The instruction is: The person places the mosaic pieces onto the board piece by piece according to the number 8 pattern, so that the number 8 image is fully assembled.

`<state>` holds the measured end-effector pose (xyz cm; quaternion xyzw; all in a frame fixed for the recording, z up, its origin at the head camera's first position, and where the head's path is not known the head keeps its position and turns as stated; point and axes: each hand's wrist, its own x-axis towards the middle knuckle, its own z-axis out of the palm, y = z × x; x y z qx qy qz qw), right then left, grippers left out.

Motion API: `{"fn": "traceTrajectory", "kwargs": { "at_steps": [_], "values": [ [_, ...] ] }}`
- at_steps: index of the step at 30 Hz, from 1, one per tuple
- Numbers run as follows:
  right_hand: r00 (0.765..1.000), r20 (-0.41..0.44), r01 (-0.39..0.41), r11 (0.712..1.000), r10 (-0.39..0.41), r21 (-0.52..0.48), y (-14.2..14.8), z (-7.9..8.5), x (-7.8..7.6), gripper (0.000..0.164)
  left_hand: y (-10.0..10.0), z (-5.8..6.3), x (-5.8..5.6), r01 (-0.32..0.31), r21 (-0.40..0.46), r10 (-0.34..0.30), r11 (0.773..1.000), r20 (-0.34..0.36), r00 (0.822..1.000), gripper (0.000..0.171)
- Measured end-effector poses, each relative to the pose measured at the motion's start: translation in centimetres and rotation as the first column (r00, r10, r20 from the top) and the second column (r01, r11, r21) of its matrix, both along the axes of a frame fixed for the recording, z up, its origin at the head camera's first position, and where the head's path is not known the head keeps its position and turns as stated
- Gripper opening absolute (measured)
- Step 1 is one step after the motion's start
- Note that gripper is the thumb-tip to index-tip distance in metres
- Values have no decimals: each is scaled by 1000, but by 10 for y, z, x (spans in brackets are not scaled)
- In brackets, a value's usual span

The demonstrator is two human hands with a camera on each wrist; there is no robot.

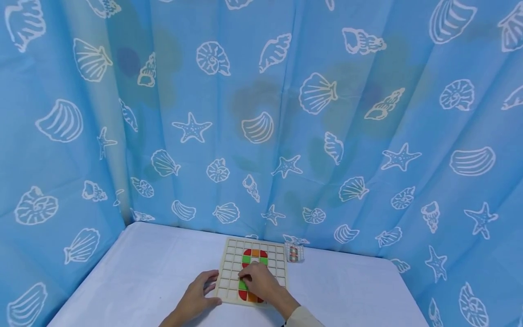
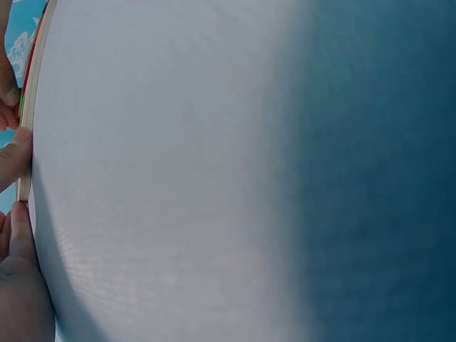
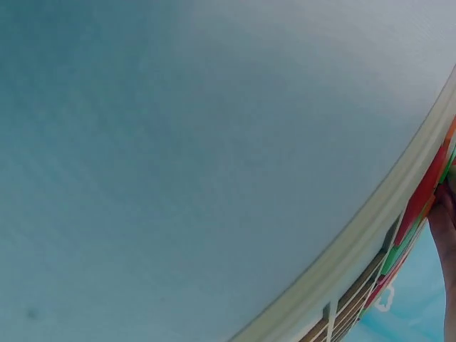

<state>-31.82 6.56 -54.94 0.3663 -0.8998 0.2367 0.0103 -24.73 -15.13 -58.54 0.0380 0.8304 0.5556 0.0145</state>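
Note:
A pale square grid board (image 1: 227,268) lies on the white table, with red, orange and green tiles (image 1: 257,252) set in its middle columns. My left hand (image 1: 198,290) grips the board at its near left corner, thumb on the near side and fingers along the left edge. In the left wrist view, its thumb (image 2: 16,158) and fingers press the board's rim. Over the tiles, my right hand (image 1: 261,279) has thumb and forefinger pinched together low at the left of the pattern, on a small tile mostly hidden by the fingertips.
A small printed pattern card (image 1: 295,253) lies beside the board's far right corner. The white tablecloth (image 1: 163,259) stretches to both sides, and a blue shell-print curtain (image 1: 245,136) hangs along the table's back and sides.

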Motion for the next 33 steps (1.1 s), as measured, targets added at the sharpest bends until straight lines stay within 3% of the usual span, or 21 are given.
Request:
{"fn": "traceTrajectory", "kwargs": {
  "at_steps": [14,21,28,31,33],
  "values": [
    [988,88,131,990,-126,-51,-1,-1,-1,15,3,2,-1,16,-18,-16,1000,-13,1000,81],
    [990,86,113,993,-109,-35,4,2,-2,17,5,0,-4,35,-2,-35,999,-50,998,80],
    [989,99,111,992,-106,-54,9,3,-3,23,2,1,-7,40,-19,-41,999,-28,999,82],
    [984,63,171,982,-166,-86,16,9,-1,30,0,7,-8,47,-148,-55,988,-44,998,82],
    [972,42,234,968,-231,-90,24,15,0,36,0,15,-10,34,-292,-60,956,-80,995,82]
  ]
}}
